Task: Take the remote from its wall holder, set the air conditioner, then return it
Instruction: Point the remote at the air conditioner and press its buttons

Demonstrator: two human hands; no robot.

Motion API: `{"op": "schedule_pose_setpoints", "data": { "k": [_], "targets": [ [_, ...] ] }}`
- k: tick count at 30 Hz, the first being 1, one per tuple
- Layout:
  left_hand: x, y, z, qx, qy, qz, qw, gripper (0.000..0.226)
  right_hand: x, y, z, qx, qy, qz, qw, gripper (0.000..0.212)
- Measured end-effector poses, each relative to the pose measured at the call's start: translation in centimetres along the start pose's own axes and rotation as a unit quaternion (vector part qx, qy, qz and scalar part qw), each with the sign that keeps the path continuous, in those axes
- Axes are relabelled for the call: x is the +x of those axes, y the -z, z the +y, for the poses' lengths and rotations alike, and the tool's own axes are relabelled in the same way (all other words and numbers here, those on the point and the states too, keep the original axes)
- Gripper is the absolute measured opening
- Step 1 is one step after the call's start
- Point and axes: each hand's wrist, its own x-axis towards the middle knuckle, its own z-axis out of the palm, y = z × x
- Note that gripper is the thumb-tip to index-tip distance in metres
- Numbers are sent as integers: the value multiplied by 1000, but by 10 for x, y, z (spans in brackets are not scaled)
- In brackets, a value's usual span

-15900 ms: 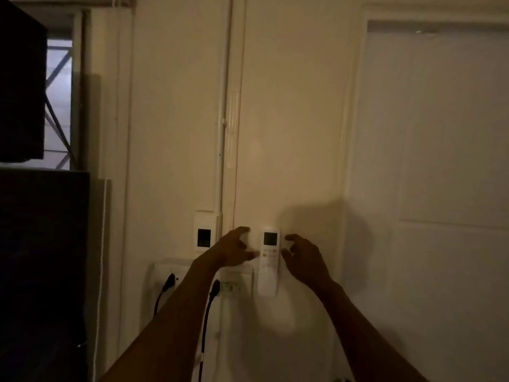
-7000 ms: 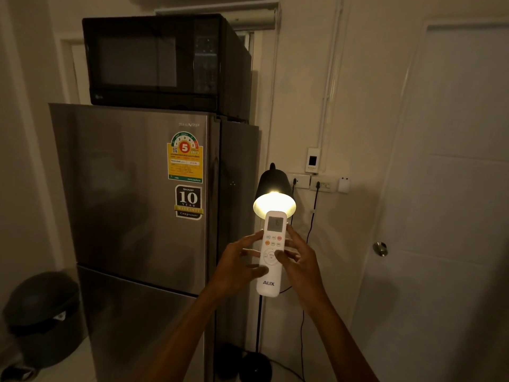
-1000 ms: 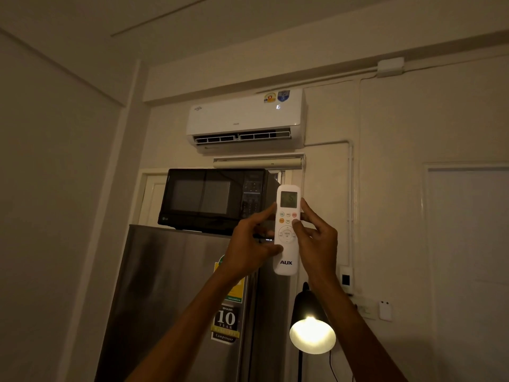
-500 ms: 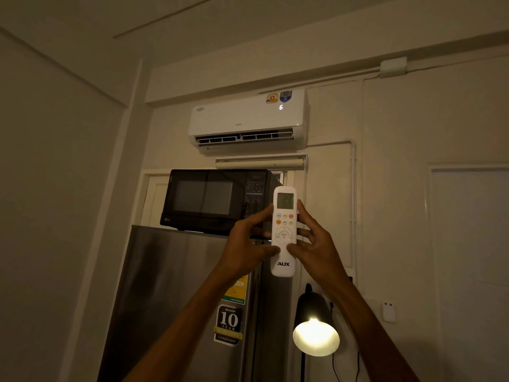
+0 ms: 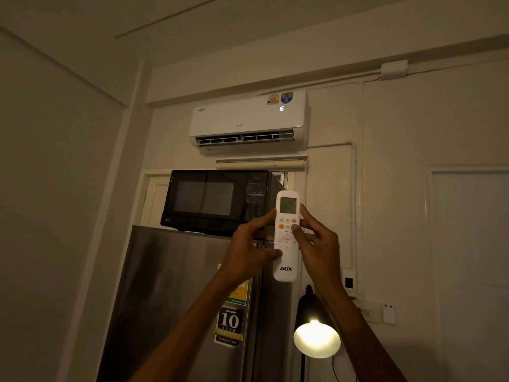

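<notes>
One white AUX remote [image 5: 286, 235] stood upright between two hands, the left hand [image 5: 249, 250] and right hand [image 5: 319, 249] each closing a grip on its sides. It was raised before one microwave [image 5: 217, 201], under one air conditioner [image 5: 248, 121], with open wall to its right.

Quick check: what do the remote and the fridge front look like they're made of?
Remote: probably hard white plastic, smooth and slightly glossy, with a moulded one-piece shell and printed logo. Fridge: looks like brushed stainless steel or a steel-look coating; it shows soft streaky reflections and a grey sheen. The dim light leaves open which.
</notes>
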Motion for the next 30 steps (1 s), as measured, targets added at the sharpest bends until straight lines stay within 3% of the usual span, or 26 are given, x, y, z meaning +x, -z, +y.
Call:
{"op": "schedule_pose_setpoints", "data": {
  "k": [30],
  "targets": [
    [-8, -5, 3, -17, 15, 0, 1000, 78, -5, 2, -2, 40, -23, 14, 999, 48]
  ]
}}
